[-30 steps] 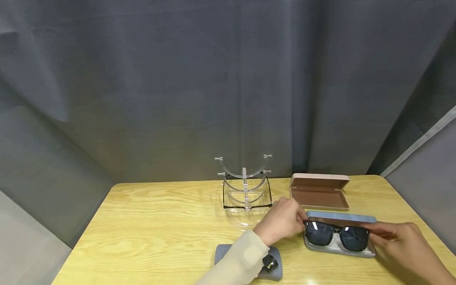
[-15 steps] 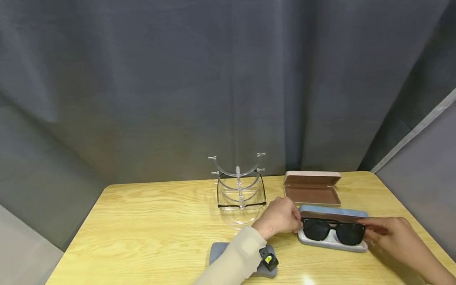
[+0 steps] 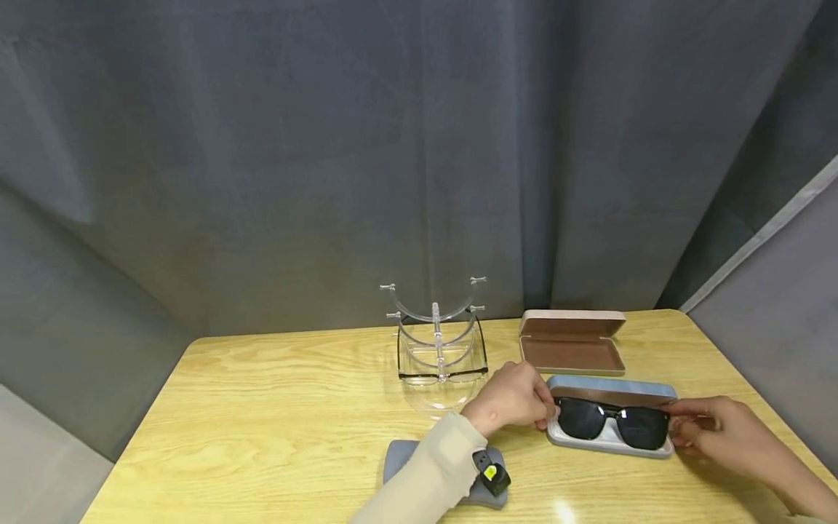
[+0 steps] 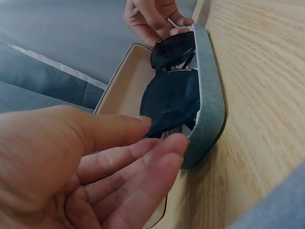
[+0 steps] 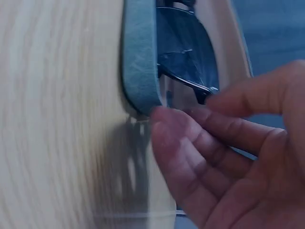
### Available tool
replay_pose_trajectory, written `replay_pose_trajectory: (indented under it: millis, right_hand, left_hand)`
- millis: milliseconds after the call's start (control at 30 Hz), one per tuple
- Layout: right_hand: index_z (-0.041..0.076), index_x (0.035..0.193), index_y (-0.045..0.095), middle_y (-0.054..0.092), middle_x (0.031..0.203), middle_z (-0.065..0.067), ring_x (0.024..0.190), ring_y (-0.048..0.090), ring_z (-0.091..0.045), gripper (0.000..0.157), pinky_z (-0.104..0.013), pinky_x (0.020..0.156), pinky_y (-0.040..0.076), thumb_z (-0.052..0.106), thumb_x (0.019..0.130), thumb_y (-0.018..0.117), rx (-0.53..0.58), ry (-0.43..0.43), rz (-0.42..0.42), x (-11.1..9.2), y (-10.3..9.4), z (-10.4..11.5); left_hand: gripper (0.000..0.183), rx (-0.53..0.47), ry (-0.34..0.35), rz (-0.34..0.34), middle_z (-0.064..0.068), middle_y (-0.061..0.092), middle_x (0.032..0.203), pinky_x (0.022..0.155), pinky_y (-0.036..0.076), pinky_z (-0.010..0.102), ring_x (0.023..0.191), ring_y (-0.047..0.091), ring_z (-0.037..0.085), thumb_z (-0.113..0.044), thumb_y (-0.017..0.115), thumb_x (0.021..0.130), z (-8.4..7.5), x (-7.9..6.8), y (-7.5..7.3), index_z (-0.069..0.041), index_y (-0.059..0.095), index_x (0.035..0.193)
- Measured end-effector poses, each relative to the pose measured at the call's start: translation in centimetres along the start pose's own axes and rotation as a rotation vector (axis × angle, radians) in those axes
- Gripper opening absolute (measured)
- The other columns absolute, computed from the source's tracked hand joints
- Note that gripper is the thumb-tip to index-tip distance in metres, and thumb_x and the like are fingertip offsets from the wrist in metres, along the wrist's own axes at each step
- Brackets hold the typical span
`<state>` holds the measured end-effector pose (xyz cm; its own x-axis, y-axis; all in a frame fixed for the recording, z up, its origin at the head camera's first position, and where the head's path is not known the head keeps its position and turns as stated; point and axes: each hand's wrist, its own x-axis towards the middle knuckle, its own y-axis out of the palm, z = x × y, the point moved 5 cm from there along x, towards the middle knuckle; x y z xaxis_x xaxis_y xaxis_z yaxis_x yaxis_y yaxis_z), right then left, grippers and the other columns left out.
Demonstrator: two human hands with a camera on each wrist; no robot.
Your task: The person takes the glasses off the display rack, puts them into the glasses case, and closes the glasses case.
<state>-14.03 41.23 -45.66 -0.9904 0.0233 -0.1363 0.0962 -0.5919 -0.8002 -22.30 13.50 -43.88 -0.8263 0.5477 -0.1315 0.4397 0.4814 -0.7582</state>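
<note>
Dark-lensed sunglasses (image 3: 583,421) with a black frame lie in an open blue eyeglass case (image 3: 618,383), lenses facing me. My left hand (image 3: 513,397) pinches the frame's left end between thumb and fingers. At the other end my right hand (image 3: 727,433) pinches the hinge corner. The right wrist view shows a folded temple (image 5: 188,83) behind the lens, and fingertips right at the case's rim (image 5: 143,62). In the left wrist view the lower lens edges sit inside the case wall (image 4: 209,95).
A second open case (image 3: 572,354), brown inside, stands just behind. Left of it, a clear display stand (image 3: 436,331) bears black-framed eyeglasses (image 3: 419,376) on a lower tier. Under my left forearm lies a closed grey case (image 3: 398,457). A grey curtain (image 3: 327,182) backs the table.
The sunglasses have levelled and settled slightly in the blue case, both hands staying at their ends. The whole head view has shifted a little.
</note>
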Motion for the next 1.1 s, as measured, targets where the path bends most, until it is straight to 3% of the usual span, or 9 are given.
replay_pose_trajectory:
  millis: [133, 400, 633, 967, 1100]
  right_hand:
    - [-0.017, 0.124, 0.064, 0.077, 0.1, -0.011, 0.078, 0.071, -0.004, 0.037, -0.026, 0.068, 0.064, 0.013, 0.108, 0.052, 0.138, 0.086, 0.089, 0.0, 0.0, -0.4]
    - [-0.018, 0.121, 0.067, 0.074, 0.094, 0.004, 0.076, 0.069, -0.001, 0.038, -0.026, 0.067, 0.064, 0.015, 0.107, 0.058, 0.199, 0.027, 0.06, 0.3, 0.3, -0.8]
    - [-0.016, 0.121, 0.068, 0.071, 0.09, 0.003, 0.075, 0.066, -0.002, 0.04, -0.024, 0.067, 0.063, 0.021, 0.107, 0.06, 0.192, 0.061, 0.067, 0.4, 0.5, -1.1]
    - [-0.007, 0.109, 0.076, 0.07, 0.081, 0.004, 0.068, 0.064, -0.002, 0.03, -0.023, 0.062, 0.06, 0.021, 0.101, 0.069, 0.163, 0.108, -0.022, 0.3, 1.0, -1.1]
    - [-0.006, 0.108, 0.075, 0.073, 0.082, 0.002, 0.068, 0.066, -0.004, 0.033, -0.024, 0.062, 0.061, 0.026, 0.098, 0.073, 0.158, 0.146, -0.036, 0.4, 0.9, -1.2]
  left_hand:
    - [0.022, -0.009, 0.012, 0.011, -0.013, 0.068, 0.054, 0.052, 0.045, 0.014, 0.048, 0.058, -0.001, -0.028, 0.081, 0.091, 0.0, 0.1, 0.0, -0.021, 0.08, 0.07]
    - [0.026, -0.102, 0.0, 0.011, -0.007, 0.069, 0.054, 0.047, 0.05, 0.016, 0.047, 0.066, 0.006, -0.024, 0.078, 0.095, 0.3, 0.2, 0.1, -0.014, 0.08, 0.07]
    - [0.026, -0.095, -0.021, 0.002, -0.007, 0.068, 0.052, 0.045, 0.048, 0.015, 0.042, 0.062, 0.005, -0.021, 0.079, 0.093, 0.5, 0.4, 0.5, -0.016, 0.079, 0.067]
    - [0.033, -0.049, -0.025, -0.015, -0.01, 0.063, 0.048, 0.044, 0.044, 0.015, 0.039, 0.057, 0.002, -0.024, 0.077, 0.093, 0.7, 0.7, 0.7, -0.02, 0.076, 0.061]
    - [0.034, -0.051, -0.019, -0.011, -0.01, 0.064, 0.048, 0.045, 0.044, 0.016, 0.039, 0.056, 0.002, -0.024, 0.077, 0.093, 0.8, 0.7, 0.7, -0.02, 0.075, 0.06]
